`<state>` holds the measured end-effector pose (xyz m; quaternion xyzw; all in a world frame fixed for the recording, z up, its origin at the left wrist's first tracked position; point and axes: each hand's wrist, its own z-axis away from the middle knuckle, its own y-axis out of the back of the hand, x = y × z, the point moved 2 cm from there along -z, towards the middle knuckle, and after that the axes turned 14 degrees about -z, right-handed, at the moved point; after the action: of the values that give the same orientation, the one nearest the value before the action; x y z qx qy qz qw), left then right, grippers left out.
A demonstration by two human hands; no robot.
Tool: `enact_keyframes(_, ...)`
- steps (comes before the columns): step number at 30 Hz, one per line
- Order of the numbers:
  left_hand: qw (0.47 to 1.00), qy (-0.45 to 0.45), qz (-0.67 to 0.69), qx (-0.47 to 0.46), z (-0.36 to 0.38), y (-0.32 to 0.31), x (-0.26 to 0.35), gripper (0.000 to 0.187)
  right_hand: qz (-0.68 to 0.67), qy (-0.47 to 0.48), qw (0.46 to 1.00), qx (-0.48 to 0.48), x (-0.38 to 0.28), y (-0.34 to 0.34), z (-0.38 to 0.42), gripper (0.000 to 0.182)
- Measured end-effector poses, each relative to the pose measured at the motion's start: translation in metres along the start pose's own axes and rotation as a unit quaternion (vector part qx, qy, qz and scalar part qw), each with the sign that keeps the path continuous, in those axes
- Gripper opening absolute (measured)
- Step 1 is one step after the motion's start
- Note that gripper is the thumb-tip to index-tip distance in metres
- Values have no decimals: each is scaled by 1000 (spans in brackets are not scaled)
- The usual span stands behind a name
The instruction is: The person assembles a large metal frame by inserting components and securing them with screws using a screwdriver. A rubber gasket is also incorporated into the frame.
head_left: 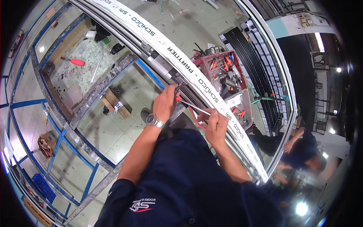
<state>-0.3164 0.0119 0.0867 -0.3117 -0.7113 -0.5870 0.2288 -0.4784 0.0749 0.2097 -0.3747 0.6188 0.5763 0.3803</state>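
My right hand (216,126) is closed around one end of a thin metal rod (194,107) with a red part at its far end. That red end lies close to the fingertips of my left hand (165,102), which has a watch (152,120) on its wrist. My left fingers are curled at the inner edge of a long frame profile; what they grip is hidden. White protective film with printed lettering (181,64) covers the profile. A silver cylindrical fitting (160,65) sits along its inner side, above my left hand.
Beyond the profile stands a red tool tray (242,70) with many hand tools. A red-handled tool (77,62) lies on a worn board at left, inside a blue-edged metal stand (90,149). Dark profiles (245,56) are stacked at right. Another person (302,151) touches the frame's far side.
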Motion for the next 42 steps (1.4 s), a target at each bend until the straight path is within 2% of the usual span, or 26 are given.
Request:
enact_keyframes(2, 1000, 14, -10, -16, 1, 0, 1, 24, -49, 2, 998, 32, 20, -2, 13, 47)
enact_keyframes(5, 1000, 13, -4, -16, 1, -1, 1, 23, -75, 33, 996, 38, 32, -3, 16, 51)
enact_keyframes(16, 999, -3, -29, -26, 2, 1, -2, 24, -126, 40, 989, 73, 52, -6, 28, 52)
enact_keyframes(23, 999, -10, -37, -16, 2, -1, -2, 25, -133, 27, 988, 70, 58, -7, 32, 56)
enact_keyframes(26, 997, -16, -76, -16, 3, 1, -1, 24, -187, -5, 981, 60, 75, -6, 43, 57)
enact_keyframes(29, 994, -10, -105, -41, 3, 4, 2, 24, -207, 5, 976, 70, 81, -7, 42, 56)
enact_keyframes(34, 993, -4, -120, -9, 4, 1, 4, 25, -198, 33, 979, 24, 77, -3, 36, 53)
enact_keyframes(37, 993, 10, -114, -1, 11, -3, 6, 26, -205, 46, 978, -9, 75, -1, 34, 57)
enact_keyframes(42, 995, 15, -100, 17, 13, -1, 11, 28, -211, 82, 974, -5, 86, -1, 35, 51)
